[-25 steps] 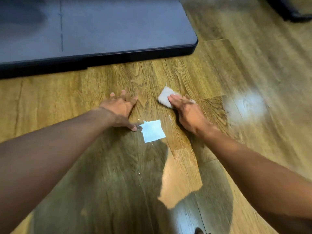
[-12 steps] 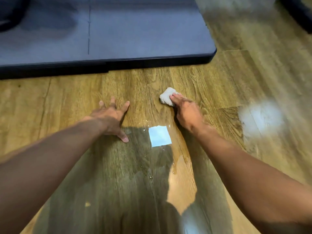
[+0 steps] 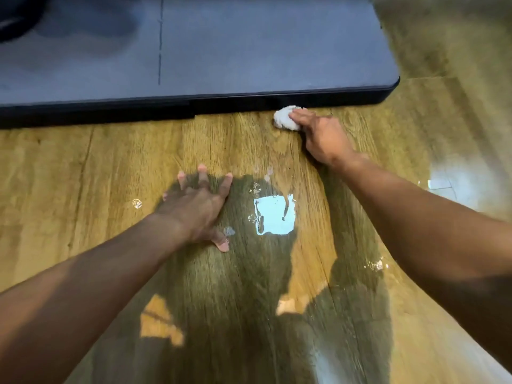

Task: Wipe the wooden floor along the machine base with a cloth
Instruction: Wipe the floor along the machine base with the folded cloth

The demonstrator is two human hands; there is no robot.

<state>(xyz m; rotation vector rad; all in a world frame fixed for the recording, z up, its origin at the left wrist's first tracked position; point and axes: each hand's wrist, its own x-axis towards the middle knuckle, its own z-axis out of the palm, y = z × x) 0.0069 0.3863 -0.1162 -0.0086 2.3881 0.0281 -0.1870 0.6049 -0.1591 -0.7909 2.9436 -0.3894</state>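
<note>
Head view: right grip (image 3: 322,137) clutches cloth (image 3: 282,121) ahead of its knuckles, against machine base (image 3: 249,65).

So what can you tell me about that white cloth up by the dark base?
The cloth is small, white and bunched into a crumpled wad, soft-looking, maybe fabric or paper. It lies on the wooden floor, at the black lower edge of the base. The right hand holds it, fingers over its right side; its left part shows.
</note>
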